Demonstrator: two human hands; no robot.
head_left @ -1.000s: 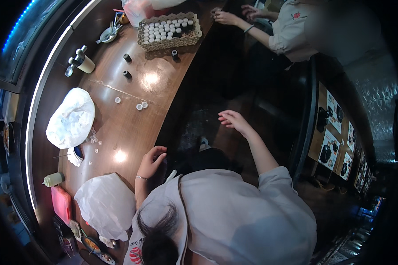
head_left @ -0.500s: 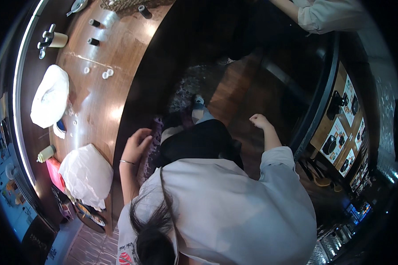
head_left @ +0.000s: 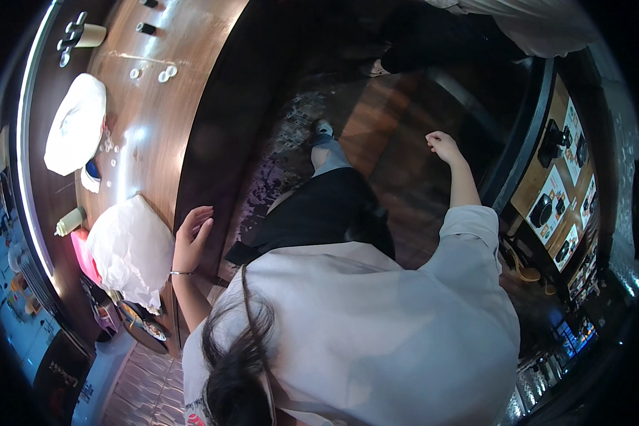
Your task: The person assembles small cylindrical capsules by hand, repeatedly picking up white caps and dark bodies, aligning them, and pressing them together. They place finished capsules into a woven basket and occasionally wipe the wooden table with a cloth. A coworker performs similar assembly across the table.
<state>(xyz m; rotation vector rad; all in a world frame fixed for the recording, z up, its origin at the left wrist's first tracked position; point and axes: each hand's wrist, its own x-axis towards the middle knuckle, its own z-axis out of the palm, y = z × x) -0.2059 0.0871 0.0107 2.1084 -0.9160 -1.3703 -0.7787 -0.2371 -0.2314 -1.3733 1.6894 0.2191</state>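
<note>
My left hand [head_left: 191,236] hangs in the air beside the edge of the wooden counter [head_left: 165,106]. Its fingers are apart, and it holds nothing; a thin bracelet circles the wrist. The closest thing to it is a crumpled white plastic bag [head_left: 131,245] on the counter. Out to the right, above the dark floor, my right hand [head_left: 444,146] has its fingers curled in a loose fist. Nothing shows in it, and it touches nothing. Below me one foot [head_left: 322,128] is stretched forward on the floor.
Farther along the counter are a second white bag [head_left: 76,124], small white round pieces [head_left: 167,74], a dark cylinder [head_left: 146,28] and a pale bottle [head_left: 70,221]. Another person's dark-clad legs [head_left: 447,39] are ahead. At right stands a table [head_left: 554,192] with printed sheets.
My right hand has swung outward to the right and forward. My left hand has shifted slightly left. The counter things sit higher in view, and more of the other person's legs shows.
</note>
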